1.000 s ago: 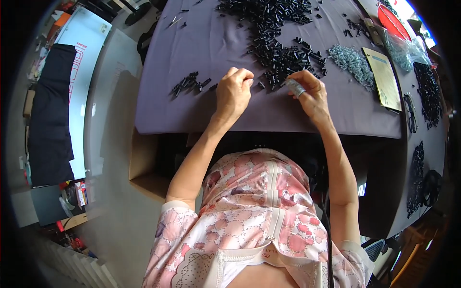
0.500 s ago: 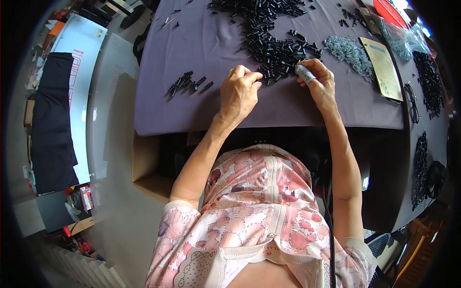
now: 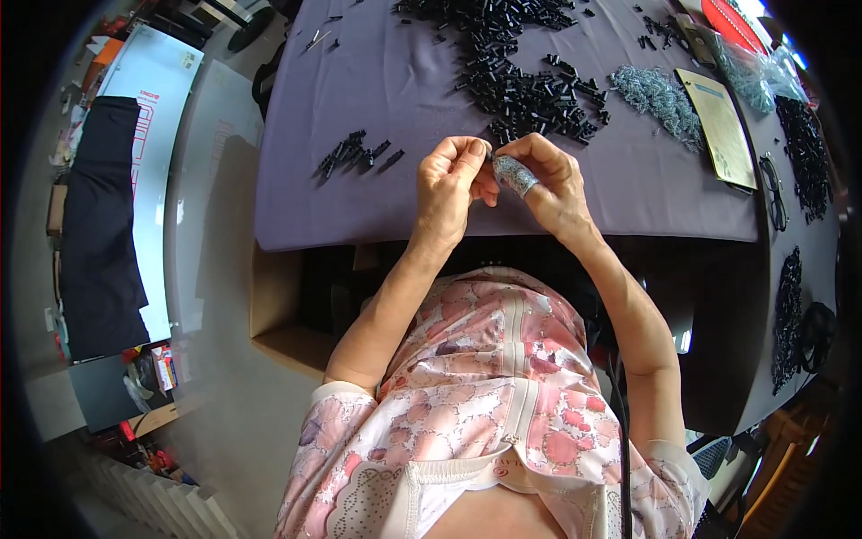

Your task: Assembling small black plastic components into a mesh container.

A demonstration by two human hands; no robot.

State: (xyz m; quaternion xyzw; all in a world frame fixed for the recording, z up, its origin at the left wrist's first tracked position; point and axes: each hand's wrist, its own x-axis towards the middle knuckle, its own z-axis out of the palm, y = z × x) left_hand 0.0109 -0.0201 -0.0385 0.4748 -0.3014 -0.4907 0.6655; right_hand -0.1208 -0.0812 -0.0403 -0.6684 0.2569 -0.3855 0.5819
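Observation:
In front of me, over the table's near edge, my left hand (image 3: 446,190) and my right hand (image 3: 555,184) meet fingertip to fingertip. My left thumb and forefinger pinch a tiny dark piece, mostly hidden, which looks like one of the small black plastic parts. The right fingers are also closed in a pinch against it; what they hold is too small to make out. A silvery-grey wrap (image 3: 514,174) covers my right thumb. Just beyond the hands spreads a big heap of small black tubular plastic parts (image 3: 530,94). Several similar black parts (image 3: 350,154) lie left of my left hand.
A purple-grey cloth (image 3: 359,211) covers the table. To the right are a pile of small silvery pieces (image 3: 660,103), a yellowish notepad (image 3: 718,126), eyeglasses (image 3: 773,191), a clear plastic bag (image 3: 754,76) and more black piles (image 3: 799,148). An open cardboard box (image 3: 280,301) stands under the table's left side.
Both hands have drawn back from the heap's near edge. My right hand has moved left and my left hand slightly nearer me, so their fingertips now meet.

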